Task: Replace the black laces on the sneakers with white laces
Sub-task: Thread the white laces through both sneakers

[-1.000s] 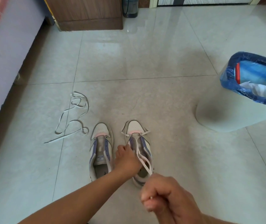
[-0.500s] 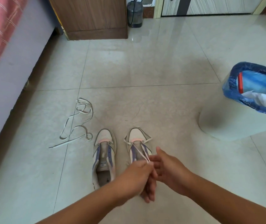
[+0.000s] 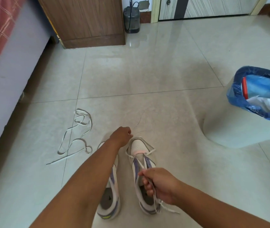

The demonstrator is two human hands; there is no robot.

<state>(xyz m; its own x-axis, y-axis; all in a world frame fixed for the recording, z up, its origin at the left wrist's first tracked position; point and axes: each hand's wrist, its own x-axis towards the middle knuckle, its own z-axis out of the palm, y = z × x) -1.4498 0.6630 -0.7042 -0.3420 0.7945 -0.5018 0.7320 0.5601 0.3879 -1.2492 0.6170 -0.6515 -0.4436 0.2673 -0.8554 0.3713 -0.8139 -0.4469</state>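
Two white sneakers with purple stripes stand side by side on the tiled floor. My right hand (image 3: 161, 184) is shut on a white lace (image 3: 169, 209) threaded through the front eyelets of the right sneaker (image 3: 139, 145), and the lace ends trail past the heel. My left hand (image 3: 122, 134) reaches forward to that sneaker's toe with its fingers curled down; what they touch is hidden. My left forearm covers most of the left sneaker (image 3: 109, 206), which has no lace in its visible part. A loose white lace (image 3: 78, 139) lies tangled on the floor to the left.
A pale bin (image 3: 246, 129) with a blue liner stands at the right, with paper inside. A bed side (image 3: 7, 63) runs along the left. A wooden cabinet (image 3: 85, 22) and a grey container (image 3: 131, 20) stand at the back.
My left hand let go of the lace near the tongue and moved forward to the right sneaker's toe. My right hand kept the lace and drew back toward the heel.
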